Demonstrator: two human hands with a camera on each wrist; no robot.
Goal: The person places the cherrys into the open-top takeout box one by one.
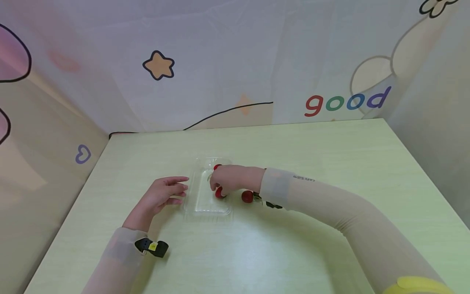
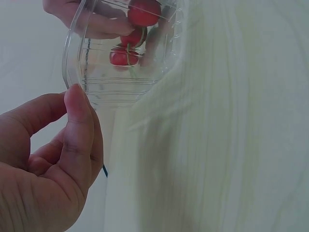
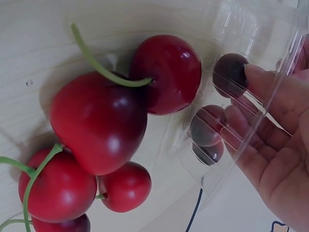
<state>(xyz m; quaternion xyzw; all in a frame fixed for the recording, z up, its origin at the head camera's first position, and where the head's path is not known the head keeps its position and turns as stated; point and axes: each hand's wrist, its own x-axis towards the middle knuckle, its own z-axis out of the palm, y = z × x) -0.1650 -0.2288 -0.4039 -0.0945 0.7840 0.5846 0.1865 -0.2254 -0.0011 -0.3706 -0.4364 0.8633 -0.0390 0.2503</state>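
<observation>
A clear plastic box (image 1: 205, 213) lies on the table. My left hand (image 1: 166, 192) is at its left side, thumb and index fingertips pinching the rim in the left wrist view. Over the box's right part, my right hand (image 1: 229, 179) pinches a red cherry (image 1: 219, 193) between thumb and fingers. Through the plastic in the right wrist view, the thumb presses one dark cherry (image 3: 230, 75), while the other fingertips reach a second cherry (image 3: 207, 125). Another cherry (image 1: 217, 166) shows past the hand's far edge.
Outside the box, a cherry (image 1: 247, 196) sits below my right wrist. The right wrist view shows several cherries bunched there, one large and red (image 3: 99, 123), with green stems. A printed backdrop (image 1: 227, 61) rises behind the pale table (image 1: 312, 147).
</observation>
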